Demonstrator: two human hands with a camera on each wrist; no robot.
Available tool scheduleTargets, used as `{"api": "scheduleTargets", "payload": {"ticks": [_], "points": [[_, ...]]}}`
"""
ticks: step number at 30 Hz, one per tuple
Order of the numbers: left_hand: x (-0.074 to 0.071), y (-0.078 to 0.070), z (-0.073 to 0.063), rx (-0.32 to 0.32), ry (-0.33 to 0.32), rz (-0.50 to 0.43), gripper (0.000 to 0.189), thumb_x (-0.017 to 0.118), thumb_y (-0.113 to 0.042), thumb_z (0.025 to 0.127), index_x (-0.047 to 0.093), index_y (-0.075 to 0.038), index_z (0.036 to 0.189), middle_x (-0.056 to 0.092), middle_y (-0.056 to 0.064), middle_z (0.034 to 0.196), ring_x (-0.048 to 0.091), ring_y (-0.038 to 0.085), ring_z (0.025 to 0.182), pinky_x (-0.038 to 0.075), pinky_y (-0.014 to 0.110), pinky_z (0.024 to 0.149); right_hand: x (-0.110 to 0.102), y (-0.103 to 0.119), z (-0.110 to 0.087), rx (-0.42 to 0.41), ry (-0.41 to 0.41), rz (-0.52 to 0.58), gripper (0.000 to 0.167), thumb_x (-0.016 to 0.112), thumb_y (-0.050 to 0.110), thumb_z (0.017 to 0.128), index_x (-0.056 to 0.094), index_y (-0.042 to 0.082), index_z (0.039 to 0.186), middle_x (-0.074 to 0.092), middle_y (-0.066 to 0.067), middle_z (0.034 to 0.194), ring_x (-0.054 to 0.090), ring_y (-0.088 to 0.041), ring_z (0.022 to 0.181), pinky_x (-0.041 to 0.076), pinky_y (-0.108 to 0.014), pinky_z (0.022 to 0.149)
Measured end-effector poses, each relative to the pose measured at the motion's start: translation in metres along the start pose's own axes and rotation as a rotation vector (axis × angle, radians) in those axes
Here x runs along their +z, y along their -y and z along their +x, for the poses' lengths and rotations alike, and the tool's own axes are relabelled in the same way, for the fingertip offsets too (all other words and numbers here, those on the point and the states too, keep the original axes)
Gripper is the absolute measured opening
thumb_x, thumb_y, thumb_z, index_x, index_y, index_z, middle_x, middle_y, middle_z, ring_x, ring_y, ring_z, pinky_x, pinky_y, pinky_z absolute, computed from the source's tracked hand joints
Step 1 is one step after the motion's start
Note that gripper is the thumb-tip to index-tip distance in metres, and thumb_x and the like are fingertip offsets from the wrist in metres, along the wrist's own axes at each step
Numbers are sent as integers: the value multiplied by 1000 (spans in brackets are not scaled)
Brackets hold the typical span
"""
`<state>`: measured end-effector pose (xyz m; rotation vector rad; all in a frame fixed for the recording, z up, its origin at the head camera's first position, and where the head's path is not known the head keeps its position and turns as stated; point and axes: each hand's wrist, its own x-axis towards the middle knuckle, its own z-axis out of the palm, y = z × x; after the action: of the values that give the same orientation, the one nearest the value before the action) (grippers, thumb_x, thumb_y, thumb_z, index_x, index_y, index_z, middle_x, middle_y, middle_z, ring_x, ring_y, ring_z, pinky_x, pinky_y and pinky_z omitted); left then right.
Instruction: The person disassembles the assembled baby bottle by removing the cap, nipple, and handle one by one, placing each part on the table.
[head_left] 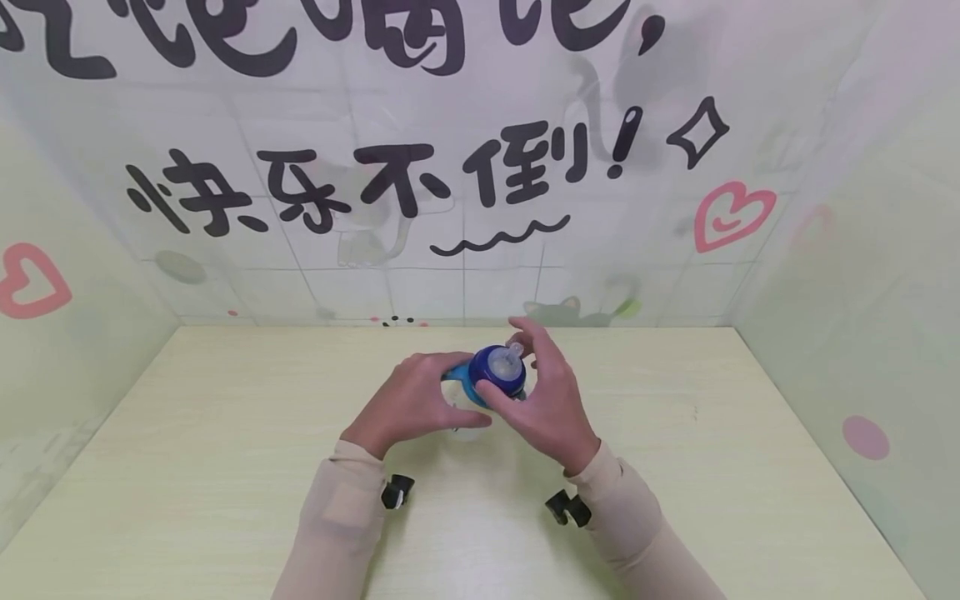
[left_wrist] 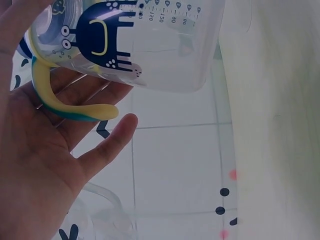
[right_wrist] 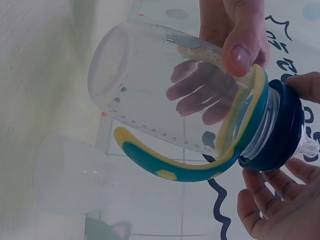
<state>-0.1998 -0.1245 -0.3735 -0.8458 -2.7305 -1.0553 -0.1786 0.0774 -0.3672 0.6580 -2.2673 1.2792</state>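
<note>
A clear baby bottle (right_wrist: 150,85) is held over the table between both hands, its measuring marks and a dark blue cartoon animal showing in the left wrist view. My left hand (head_left: 412,400) grips its body, thumb on one side and fingers around the other. Around the upper body sits a blue-green and yellow handle (right_wrist: 185,171). The dark blue collar (head_left: 491,375) carries a clear teat (head_left: 510,357). With thumb and fingers, my right hand (head_left: 546,396) holds this collar from the side. Clear ridged neck shows between collar and handle ring in the right wrist view.
A clear dome-shaped cap (right_wrist: 70,172) stands on the table, seen in the right wrist view. The pale wooden table (head_left: 225,467) is bounded at the back and sides by printed white walls (head_left: 420,292). Small black devices (head_left: 397,492) are at both wrists.
</note>
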Motion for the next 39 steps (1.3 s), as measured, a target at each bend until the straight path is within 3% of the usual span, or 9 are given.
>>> {"api": "scheduleTargets", "payload": {"ticks": [9, 33, 39], "points": [[0, 0, 0, 10, 3, -34, 66, 88, -47, 70, 68, -17, 126, 72, -7, 111, 66, 8, 96, 55, 35, 85, -5, -4, 3, -107, 64, 145, 76, 74, 9, 78, 38, 7, 145, 61, -13, 120, 54, -24, 114, 47, -45, 84], [0, -2, -1, 5, 7, -45, 67, 87, -49, 71, 68, -17, 126, 71, -9, 110, 66, 7, 95, 55, 33, 84, -6, -4, 3, -136, 59, 150, 77, 73, 9, 78, 37, 8, 147, 60, -12, 121, 54, -25, 115, 48, -46, 81], [0, -2, 0, -11, 17, -48, 67, 87, -50, 71, 67, -17, 126, 71, -10, 104, 64, 6, 87, 55, 29, 76, -9, -3, 4, -148, 44, 139, 78, 73, 10, 78, 37, 9, 147, 60, -11, 122, 56, -24, 112, 49, -45, 80]]}}
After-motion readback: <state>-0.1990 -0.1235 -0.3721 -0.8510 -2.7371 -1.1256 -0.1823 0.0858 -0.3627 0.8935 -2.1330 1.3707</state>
